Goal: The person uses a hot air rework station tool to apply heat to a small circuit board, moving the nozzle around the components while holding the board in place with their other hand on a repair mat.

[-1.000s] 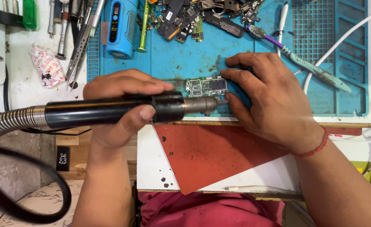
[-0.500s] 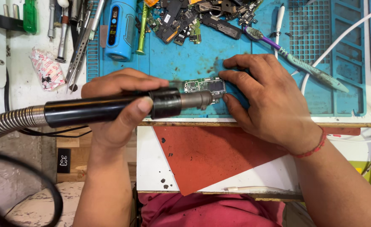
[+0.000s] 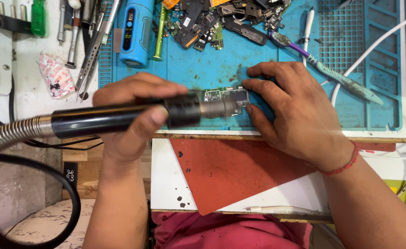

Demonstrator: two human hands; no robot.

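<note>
A cluttered repair bench lies below the camera, with a blue mat (image 3: 258,50) across its far half and a red sheet (image 3: 230,170) on the near edge. The left hand (image 3: 131,117) is wrapped around a black hot-air wand (image 3: 115,119) — fingers curled over the top, thumb pressed along the near side. The wand lies almost level, its metal nozzle (image 3: 216,109) pointing toward 3 o'clock and ending over the left part of a small circuit board (image 3: 228,97). A ribbed steel hose (image 3: 14,133) runs off the wand's back end toward 9 o'clock.

The board rests flat on the mat, near its front edge, between the two hands. The right hand (image 3: 299,115) lies at 3 o'clock of it — fingers together and bent, index tip on the board's far right corner, thumb tip at its near right corner, pinning it down. A red thread (image 3: 343,166) circles that wrist.

At 12 o'clock of the board sits a heap of phone parts (image 3: 212,20); at 11 o'clock a blue cylinder (image 3: 136,32) and tweezers (image 3: 92,50). A toothbrush (image 3: 332,74) lies at 2 o'clock.
</note>
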